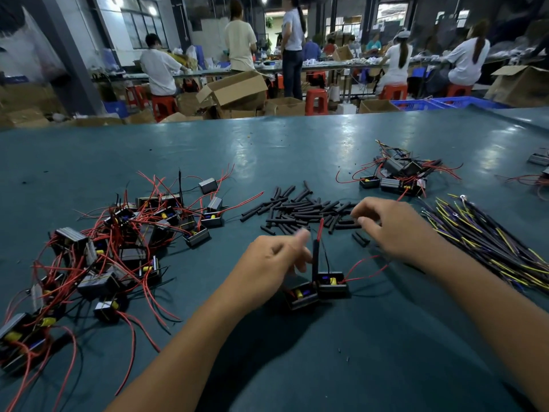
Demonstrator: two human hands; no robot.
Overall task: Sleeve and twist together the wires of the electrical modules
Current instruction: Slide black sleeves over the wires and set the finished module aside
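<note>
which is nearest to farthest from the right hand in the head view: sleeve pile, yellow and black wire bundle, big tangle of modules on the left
From the right hand:
1. Sleeve pile, touching its fingertips, just to the left.
2. Yellow and black wire bundle, close by on the right.
3. Big tangle of modules, far across on the left.
</note>
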